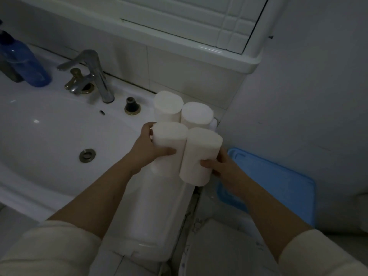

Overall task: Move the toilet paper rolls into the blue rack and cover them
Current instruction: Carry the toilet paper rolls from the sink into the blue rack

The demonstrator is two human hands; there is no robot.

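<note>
Hands hold one roll each: left grip wraps the near-left roll, right grip the near-right roll, beside the blue rack.

White sink, chrome faucet, blue bottle.

Four toilet paper rolls stand on the sink edge. The left hand holds one roll, the right hand holds another, beside the blue lid.

Four white toilet paper rolls, two hands, one faucet, one blue bottle, one blue rack
</note>
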